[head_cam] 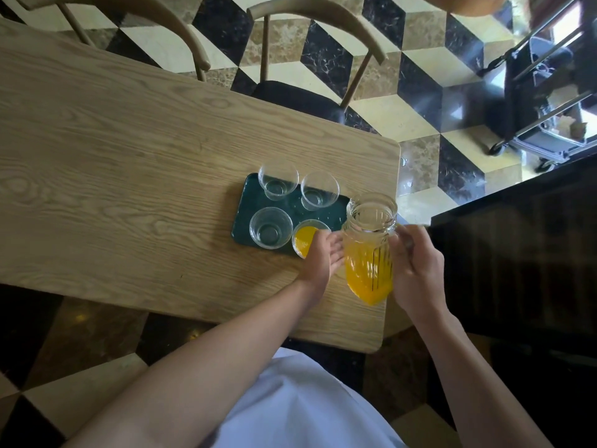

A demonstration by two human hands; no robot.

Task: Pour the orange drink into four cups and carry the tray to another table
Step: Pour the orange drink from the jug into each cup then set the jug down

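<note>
A dark green tray [248,202] lies near the right end of the wooden table [129,163]. On it stand clear glass cups: two empty at the back [277,181] [319,190], one empty at front left [270,227], and one with orange drink at front right [305,239]. My right hand [416,270] grips the handle of a ribbed glass jug [370,250], held upright just right of the tray and about half full of orange drink. My left hand [323,257] rests flat against the jug's left side, beside the filled cup.
Two wooden chairs [316,59] stand at the table's far side on a checkered marble floor. A black counter [517,253] runs close on the right. A wheeled metal cart [542,101] stands at the far right.
</note>
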